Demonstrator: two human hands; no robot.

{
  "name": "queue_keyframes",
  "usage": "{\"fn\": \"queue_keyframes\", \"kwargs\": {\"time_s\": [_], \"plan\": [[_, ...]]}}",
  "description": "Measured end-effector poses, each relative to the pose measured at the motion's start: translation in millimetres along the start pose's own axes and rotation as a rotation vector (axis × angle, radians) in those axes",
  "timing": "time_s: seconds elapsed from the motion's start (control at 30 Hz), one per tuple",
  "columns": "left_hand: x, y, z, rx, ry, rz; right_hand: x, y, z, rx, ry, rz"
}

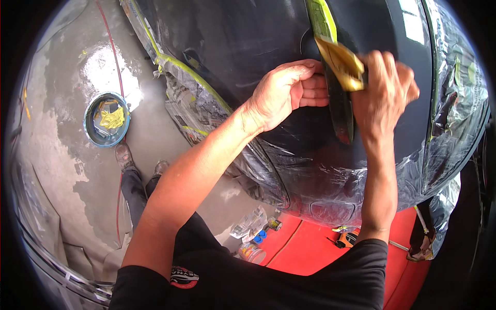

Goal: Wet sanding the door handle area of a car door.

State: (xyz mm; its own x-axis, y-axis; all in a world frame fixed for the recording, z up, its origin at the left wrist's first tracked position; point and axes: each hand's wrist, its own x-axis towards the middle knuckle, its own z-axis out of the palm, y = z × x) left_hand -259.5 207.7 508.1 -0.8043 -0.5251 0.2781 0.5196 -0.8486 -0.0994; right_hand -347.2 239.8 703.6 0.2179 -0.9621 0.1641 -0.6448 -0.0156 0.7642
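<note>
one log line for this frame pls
left hand: curled fingers on dark glossy car panel | right hand: pressing yellow masking paper | floor: blue round bucket

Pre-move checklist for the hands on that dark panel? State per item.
1. Left hand on the dark panel, fingers curled at the edge of the dark strip: ok.
2. Right hand holds the yellow pad against the panel: ok.
3. Green tape lies flat above the pad: ok.
4. Plastic sheet covers the panel's surroundings: ok on the right; lower edge wrinkled.
5. Panel surface under the pad is clean: cannot tell.
6. Blue bucket stands on the floor, apart from the feet: ok.
</note>
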Motion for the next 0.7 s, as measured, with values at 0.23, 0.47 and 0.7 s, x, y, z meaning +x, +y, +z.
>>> {"fn": "queue_keyframes", "kwargs": {"time_s": [0.23,0.47,0.7], "plan": [[-6,9,9,0.112,0.092,-0.030,-15,11,-7,0.106,0.038,0.090],[-3,7,2,0.048,0.011,-0.015,48,-7,14,0.060,0.126,0.020],[-2,12,7,0.044,0.030,-0.027,66,-16,30,0.062,0.169,0.056]]}}
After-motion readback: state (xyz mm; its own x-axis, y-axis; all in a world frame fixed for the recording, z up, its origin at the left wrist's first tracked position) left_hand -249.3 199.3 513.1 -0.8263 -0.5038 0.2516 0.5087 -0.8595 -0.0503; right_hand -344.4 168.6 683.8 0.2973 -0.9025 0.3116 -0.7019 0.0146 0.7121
